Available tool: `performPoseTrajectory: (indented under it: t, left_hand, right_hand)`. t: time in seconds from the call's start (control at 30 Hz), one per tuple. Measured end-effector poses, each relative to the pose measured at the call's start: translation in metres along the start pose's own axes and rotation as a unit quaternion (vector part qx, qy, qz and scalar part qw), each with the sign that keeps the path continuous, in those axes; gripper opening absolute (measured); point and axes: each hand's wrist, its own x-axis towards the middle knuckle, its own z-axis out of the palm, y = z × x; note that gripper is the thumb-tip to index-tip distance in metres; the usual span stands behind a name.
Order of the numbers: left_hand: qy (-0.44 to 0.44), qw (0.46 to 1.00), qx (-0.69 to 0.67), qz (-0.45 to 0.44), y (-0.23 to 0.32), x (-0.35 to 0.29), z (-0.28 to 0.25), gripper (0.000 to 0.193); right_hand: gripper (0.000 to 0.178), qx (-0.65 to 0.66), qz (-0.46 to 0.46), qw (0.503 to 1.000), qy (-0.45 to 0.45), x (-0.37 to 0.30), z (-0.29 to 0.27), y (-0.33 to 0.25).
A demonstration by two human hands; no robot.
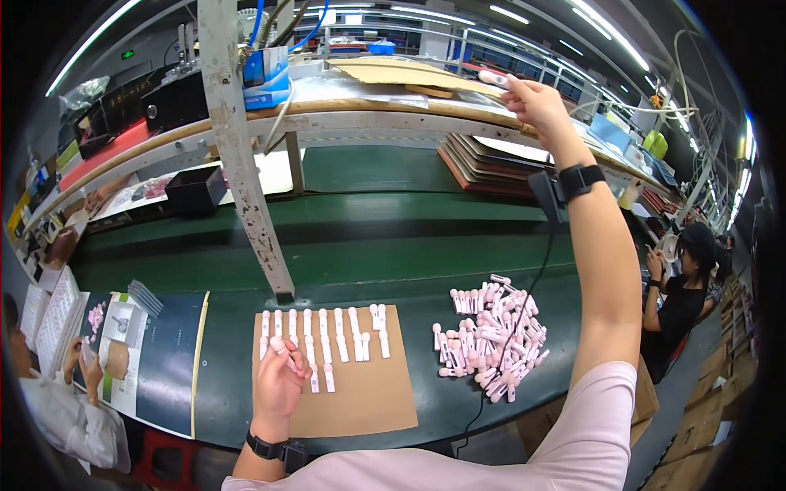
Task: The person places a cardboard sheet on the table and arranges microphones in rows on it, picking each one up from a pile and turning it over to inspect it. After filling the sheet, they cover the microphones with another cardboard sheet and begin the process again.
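My left hand [281, 385] is closed around a small pale pink wand, whose rounded head [277, 344] pokes out above the fingers. This hand is over the left side of a brown cardboard sheet [360, 413], where several like wands [323, 325] lie in rows. My right hand [536, 108], raised to the upper shelf, pinches another small wand [494, 78] with a pale, rounded end. The wand is level with a flat cardboard piece [409, 75] on that shelf; whether they touch I cannot tell. Right of the sheet lies a loose pile of wands [499, 335].
A chipped white post [246, 164] stands between green bench [393, 278] and shelf [368, 114]. Stacked boards [487, 168] lie beneath the shelf. A black cable [524, 315] crosses the pile from my right wrist. People sit at left [74, 401] and right [688, 286].
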Motion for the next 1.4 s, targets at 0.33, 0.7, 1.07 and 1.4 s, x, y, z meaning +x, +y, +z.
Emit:
performPoseTrajectory:
  t: [0.33, 0.7, 1.07, 1.4]
  left_hand:
    - [0.002, 1.0, 0.028, -0.002, -0.009, 0.001, -0.001, 0.022]
    - [0.012, 0.991, 0.128, 0.021, -0.011, 0.0, -0.008, 0.018]
    - [-0.02, 0.989, 0.144, 0.029, -0.024, -0.006, -0.002, 0.022]
    - [-0.072, 0.953, 0.292, 0.031, -0.039, -0.02, 0.026, 0.021]
  right_hand:
    - [0.039, -0.296, -0.075, 0.951, 0.054, 0.003, -0.032, 0.045]
    - [0.039, -0.347, -0.088, 0.932, 0.053, 0.024, -0.018, 0.06]
    - [0.028, -0.213, -0.264, 0.932, 0.129, -0.029, -0.009, 0.064]
    - [0.023, 0.048, -0.137, 0.949, -0.281, -0.326, 0.1, 0.06]
